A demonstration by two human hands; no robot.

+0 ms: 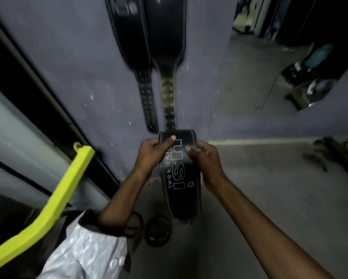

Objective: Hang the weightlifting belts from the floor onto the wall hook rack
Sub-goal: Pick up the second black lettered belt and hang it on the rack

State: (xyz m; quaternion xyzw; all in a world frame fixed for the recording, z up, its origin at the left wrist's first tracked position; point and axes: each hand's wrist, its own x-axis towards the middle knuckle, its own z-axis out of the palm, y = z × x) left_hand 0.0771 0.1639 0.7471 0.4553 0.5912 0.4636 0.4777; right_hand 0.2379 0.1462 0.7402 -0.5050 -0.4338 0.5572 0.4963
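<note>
I hold a black weightlifting belt [180, 178] with white lettering in front of me, its lower end hanging toward the floor. My left hand [152, 153] grips its upper left edge, thumb on the face. My right hand [204, 156] pinches the upper right edge. Two other black belts hang on the grey-blue wall above: one on the left [132, 47] and one on the right [167, 57], their studded tails reaching down almost to the belt I hold. The hook rack is out of view.
A yellow-green metal bar [54, 202] slants up at the lower left. Two dark rounded things, perhaps footwear [158, 230], lie on the concrete floor below the belt. A wall mirror [269, 57] at the right reflects gym gear. Dark clutter [330, 152] lies at the right wall base.
</note>
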